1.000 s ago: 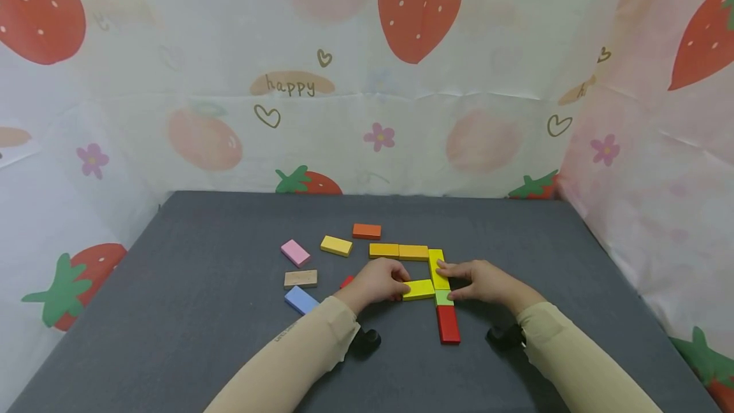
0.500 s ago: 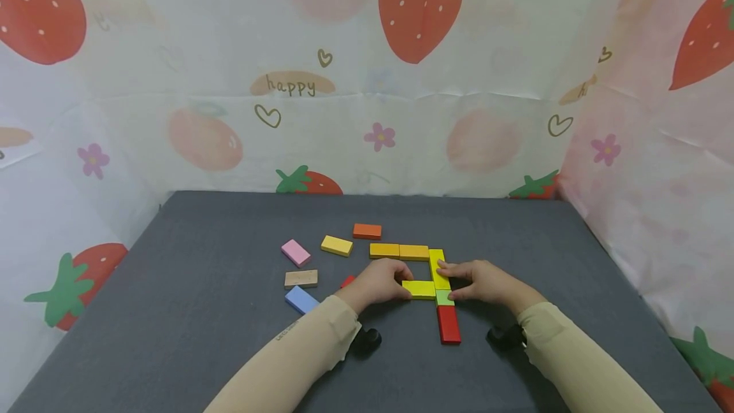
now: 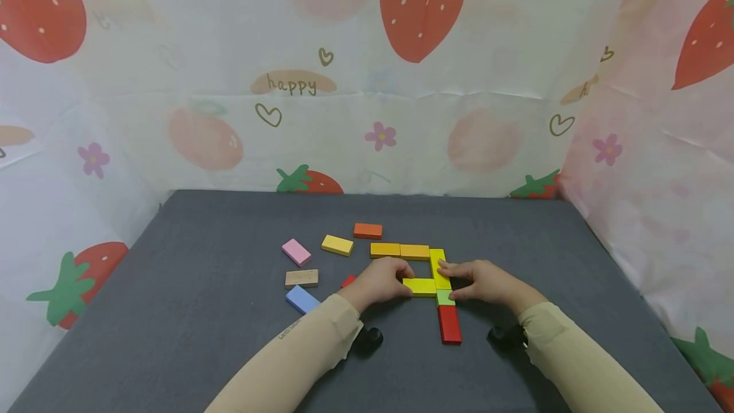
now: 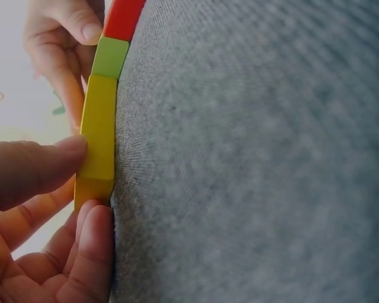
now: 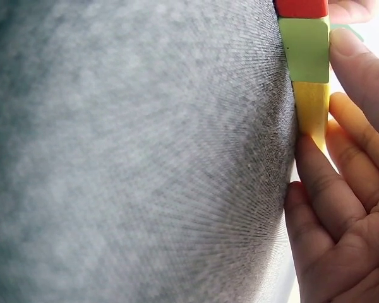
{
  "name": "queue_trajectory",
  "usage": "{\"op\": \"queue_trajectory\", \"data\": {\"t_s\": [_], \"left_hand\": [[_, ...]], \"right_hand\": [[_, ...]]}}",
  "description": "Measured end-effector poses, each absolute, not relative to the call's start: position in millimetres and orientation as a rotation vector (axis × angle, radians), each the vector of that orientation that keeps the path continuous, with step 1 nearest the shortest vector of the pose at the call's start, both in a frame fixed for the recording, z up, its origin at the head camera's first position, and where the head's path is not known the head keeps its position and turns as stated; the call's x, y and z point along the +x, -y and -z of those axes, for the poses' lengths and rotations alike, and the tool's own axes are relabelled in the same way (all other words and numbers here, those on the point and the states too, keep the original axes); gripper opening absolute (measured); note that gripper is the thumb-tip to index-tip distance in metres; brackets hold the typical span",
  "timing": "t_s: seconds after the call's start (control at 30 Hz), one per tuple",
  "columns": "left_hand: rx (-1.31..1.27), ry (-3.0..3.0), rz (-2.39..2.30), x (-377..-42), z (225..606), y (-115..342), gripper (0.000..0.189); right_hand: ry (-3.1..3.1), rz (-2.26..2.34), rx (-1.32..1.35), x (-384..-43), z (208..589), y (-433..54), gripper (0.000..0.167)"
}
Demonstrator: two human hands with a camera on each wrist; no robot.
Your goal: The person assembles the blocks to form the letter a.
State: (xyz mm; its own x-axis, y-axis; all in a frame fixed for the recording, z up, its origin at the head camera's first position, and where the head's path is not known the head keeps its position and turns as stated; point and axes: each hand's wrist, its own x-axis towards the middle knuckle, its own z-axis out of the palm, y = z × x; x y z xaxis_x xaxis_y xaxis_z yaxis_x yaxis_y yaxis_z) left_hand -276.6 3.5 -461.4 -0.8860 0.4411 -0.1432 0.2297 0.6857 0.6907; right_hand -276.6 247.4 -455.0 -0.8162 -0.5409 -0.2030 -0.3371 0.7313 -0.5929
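White strawberry-print fabric encloses a dark grey table. Both forearms reach in from the near side in pale yellow sleeves. The left hand is bent over the left end of the crosswise yellow block, thumb at its near edge and fingers round the end, in a narrow pinch. That block's right end meets the joint between the lengthwise yellow block and the light green block. The right hand is spread, index fingertip on the lengthwise yellow block, thumb against the light green block. Compared with one second ago, the crosswise yellow block, then slightly skewed, lies straight; the right hand's placement is unchanged.
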Motion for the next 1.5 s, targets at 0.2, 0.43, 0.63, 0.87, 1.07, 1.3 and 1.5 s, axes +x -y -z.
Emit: {"op": "queue_trajectory", "data": {"t_s": [0.2,0.43,0.63,0.87,1.07,1.3,1.5], "left_hand": [[0.538,-2.616,-0.993,-276.1,461.5,-3.6,0.022],[0.556,-2.593,-1.015,-277.3,458.8,4.3,0.022],[0.546,-2.509,-1.111,-281.1,448.2,19.5,0.025],[0.577,-2.472,-1.172,-280.9,437.9,39.8,0.028],[0.563,-2.489,-1.168,-273.5,433.6,63.6,0.027],[0.492,-2.515,-1.168,-268.0,433.7,102.5,0.024],[0.426,-2.556,-1.159,-263.7,431.9,130.9,0.023]], "right_hand": [[-2.57,0.777,-0.673,-276.7,455.1,-247.7,0.061],[-2.568,0.783,-0.678,-276.5,455.5,-247.9,0.061],[-2.56,0.786,-0.666,-276.2,454.6,-247.4,0.061],[-2.573,0.772,-0.664,-276.0,454.1,-247.5,0.061],[-2.559,0.788,-0.681,-275.5,456.3,-247.1,0.061],[-2.568,0.774,-0.682,-274.4,457.6,-247.0,0.06],[-2.58,0.765,-0.671,-274.5,456.2,-246.8,0.061]]}}
